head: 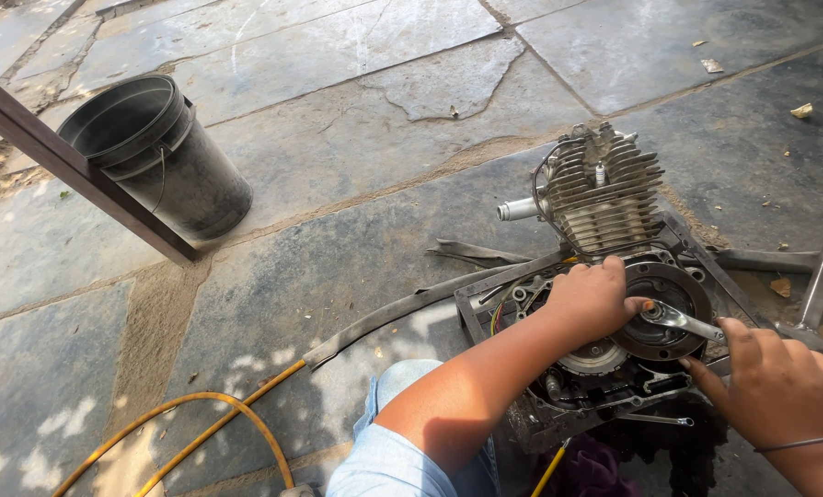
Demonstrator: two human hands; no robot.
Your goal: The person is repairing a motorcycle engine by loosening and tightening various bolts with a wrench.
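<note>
A small engine (604,193) with a finned grey cylinder lies on its side in a metal frame on the stone floor. My left hand (591,299) rests on the round dark rotor (673,299) of the open side case, pressing it. My right hand (775,387) grips the handle of a shiny metal wrench (687,322), whose head sits on the nut at the rotor's centre.
A black plastic bucket (158,152) stands at the upper left behind a slanted brown bar (71,166). A yellow hose (200,414) curves across the lower left. Flat rubber strips (402,308) lie beside the engine. A metal tool (821,281) lies at the right edge.
</note>
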